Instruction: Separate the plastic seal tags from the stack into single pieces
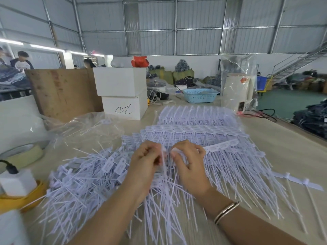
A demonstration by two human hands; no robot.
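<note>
Your table (265,142) carries everything; places below are given from the stack. The stack of joined seal tags (198,128) lies across the table's middle in overlapping white rows, tails fanning toward you. Left of the stack, a loose pile of single tags (85,177) spreads out, tails pointing all ways. Behind the stack to the left, two white boxes (122,92) sit one on the other, a brown board (62,91) leaning beside them. Behind the stack, a blue basket (200,95). Far left of the stack, a tape roll (23,154) and a white plug block (17,182) on a yellow ring.

At the stack's near edge, your left hand (145,161) has its fingers curled, pinching one tag (163,156) by its head. Your right hand (189,160), just beside it, pinches the end of a joined strip (221,145) that runs off to the right. The two hands nearly touch; the exact join between them is blurred.
</note>
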